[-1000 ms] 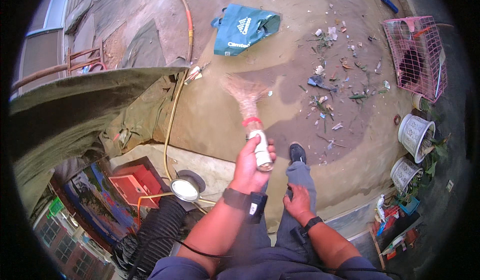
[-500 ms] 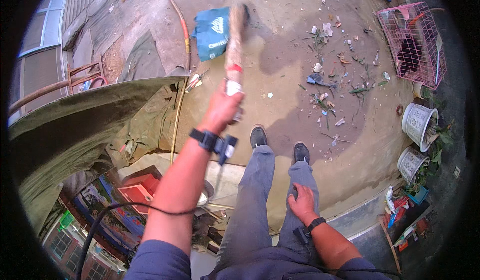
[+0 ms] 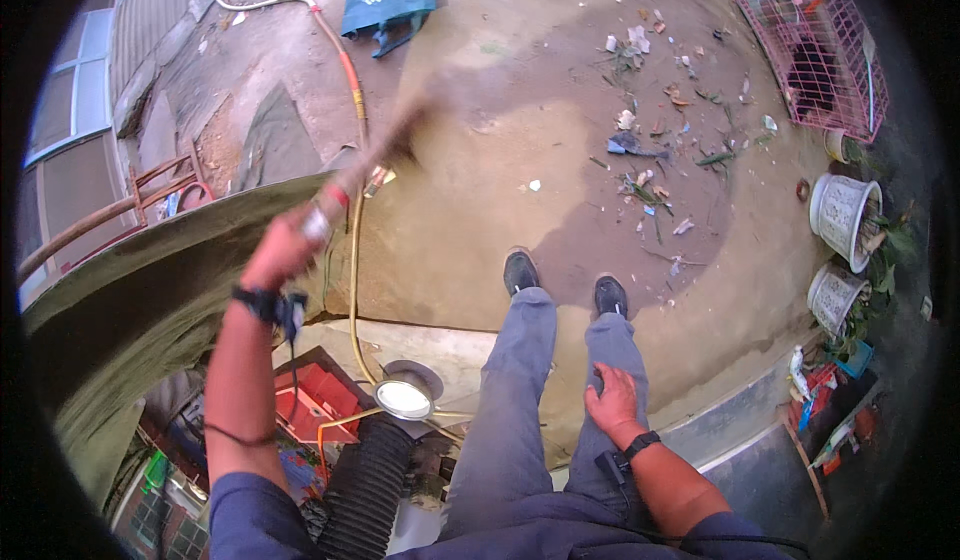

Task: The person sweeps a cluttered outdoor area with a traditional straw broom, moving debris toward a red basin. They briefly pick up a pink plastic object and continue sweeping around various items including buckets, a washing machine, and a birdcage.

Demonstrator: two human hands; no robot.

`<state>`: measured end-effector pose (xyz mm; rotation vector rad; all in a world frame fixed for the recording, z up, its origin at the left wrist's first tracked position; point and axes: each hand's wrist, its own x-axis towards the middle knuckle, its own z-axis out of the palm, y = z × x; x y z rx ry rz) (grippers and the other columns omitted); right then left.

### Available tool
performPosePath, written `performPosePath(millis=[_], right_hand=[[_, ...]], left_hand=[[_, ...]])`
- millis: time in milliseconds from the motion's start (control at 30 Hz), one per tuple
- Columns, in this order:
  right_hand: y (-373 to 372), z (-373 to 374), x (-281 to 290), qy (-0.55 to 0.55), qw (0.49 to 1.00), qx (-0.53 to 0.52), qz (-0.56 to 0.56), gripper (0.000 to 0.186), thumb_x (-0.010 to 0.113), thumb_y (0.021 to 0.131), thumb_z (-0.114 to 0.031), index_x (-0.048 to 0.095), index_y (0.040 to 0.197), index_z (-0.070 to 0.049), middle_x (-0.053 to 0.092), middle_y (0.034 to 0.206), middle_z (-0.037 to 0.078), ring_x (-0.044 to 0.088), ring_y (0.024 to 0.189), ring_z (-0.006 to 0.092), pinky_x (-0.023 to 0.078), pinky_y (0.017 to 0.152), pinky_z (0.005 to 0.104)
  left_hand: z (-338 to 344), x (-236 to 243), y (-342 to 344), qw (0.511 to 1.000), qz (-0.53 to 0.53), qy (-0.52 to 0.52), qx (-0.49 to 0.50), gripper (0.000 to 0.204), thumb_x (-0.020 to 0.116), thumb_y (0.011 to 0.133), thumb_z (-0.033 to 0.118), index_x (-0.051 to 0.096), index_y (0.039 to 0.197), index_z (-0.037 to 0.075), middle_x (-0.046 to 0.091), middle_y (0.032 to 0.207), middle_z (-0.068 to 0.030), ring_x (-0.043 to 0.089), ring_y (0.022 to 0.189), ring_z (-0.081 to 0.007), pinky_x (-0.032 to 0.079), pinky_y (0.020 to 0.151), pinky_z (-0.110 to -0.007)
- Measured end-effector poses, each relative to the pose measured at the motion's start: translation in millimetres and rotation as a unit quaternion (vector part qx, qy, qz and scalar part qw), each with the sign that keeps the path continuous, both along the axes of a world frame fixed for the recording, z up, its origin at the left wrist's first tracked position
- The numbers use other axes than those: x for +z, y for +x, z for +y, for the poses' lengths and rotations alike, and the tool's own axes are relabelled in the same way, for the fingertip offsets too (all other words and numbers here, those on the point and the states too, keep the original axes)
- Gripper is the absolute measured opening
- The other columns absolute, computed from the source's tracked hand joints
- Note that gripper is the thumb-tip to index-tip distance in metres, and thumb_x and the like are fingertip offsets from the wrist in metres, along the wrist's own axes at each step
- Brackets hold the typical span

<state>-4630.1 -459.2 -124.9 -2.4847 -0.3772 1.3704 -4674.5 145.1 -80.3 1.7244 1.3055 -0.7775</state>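
**Left arm out, right hand on thigh**

Your left hand (image 3: 283,250) is fisted tight, arm stretched up and out to your left, wrist strapped. Your right hand (image 3: 612,402) lies flat, fingers spread, on your right thigh.

Outdoor yard: dirt ground (image 3: 520,110), hose (image 3: 345,60), wire cage (image 3: 815,50), plant pots (image 3: 845,215), litter (image 3: 650,160).

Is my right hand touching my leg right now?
Touching. The head view shows the right hand lying flat on the right thigh of the grey trousers, fingers spread on the cloth with no gap, while the left hand grips the broom.
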Motion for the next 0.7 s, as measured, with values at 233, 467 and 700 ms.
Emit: performPosePath(millis=[233,467,700], right_hand=[[-15,-10,5,-0.005,0.999,-0.038,-0.03,0.05,0.064,0.081,-0.026,0.059,0.126,-0.006,0.065,0.115,0.016,0.058,0.113,0.0348,0.035,0.11,0.0483],[-40,-18,7,0.008,0.994,-0.081,-0.077,0.046,0.066,0.079,-0.018,0.06,0.123,-0.005,0.067,0.11,0.014,0.061,0.107,0.0331,0.044,0.1,0.0446],[-78,-42,-3,0.023,0.985,-0.163,-0.043,0.047,0.066,0.08,-0.021,0.06,0.123,-0.005,0.065,0.112,0.017,0.059,0.109,0.0373,0.043,0.101,0.0463]], left_hand=[[-42,-16,37,0.987,-0.156,0.024,0.018,0.07,0.064,0.089,0.011,0.038,0.154,0.013,0.065,0.091,-0.0042,0.06,0.064,-0.011,0.05,0.053,-0.028],[-212,-26,-5,0.935,0.025,-0.322,-0.147,0.071,0.072,0.087,0.012,0.042,0.152,0.012,0.069,0.108,-0.0117,0.066,0.092,-0.0218,0.054,0.084,-0.035],[-183,-75,40,0.967,0.012,-0.217,-0.133,0.064,0.071,0.086,0.008,0.05,0.146,0.013,0.07,0.109,-0.0125,0.069,0.083,-0.0191,0.057,0.064,-0.033]])
